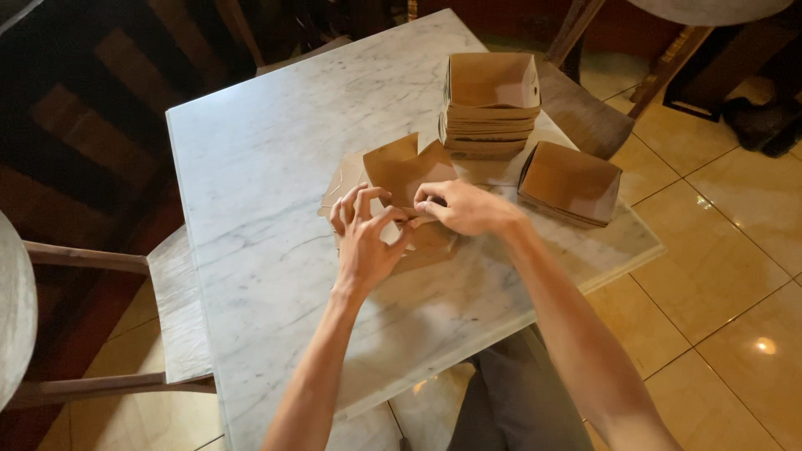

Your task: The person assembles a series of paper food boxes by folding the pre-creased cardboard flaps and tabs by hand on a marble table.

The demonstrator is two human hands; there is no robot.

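Both hands meet over a flat brown cardboard box blank (399, 179) in the middle of the marble table (251, 167). The left hand (365, 238) pinches its near edge with bent fingers; the right hand (462, 206) presses a flap, fingers curled. Behind them stands a stack of folded boxes (489, 104), and one single folded box (570, 182) just beside it.

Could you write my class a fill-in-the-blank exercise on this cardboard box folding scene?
1. Both hands, left hand and right hand, fold a flat brown ____ piece.
2. The table top is white ____.
3. The stack of finished boxes stands at the table's ____ edge.

Missing words: cardboard; marble; far
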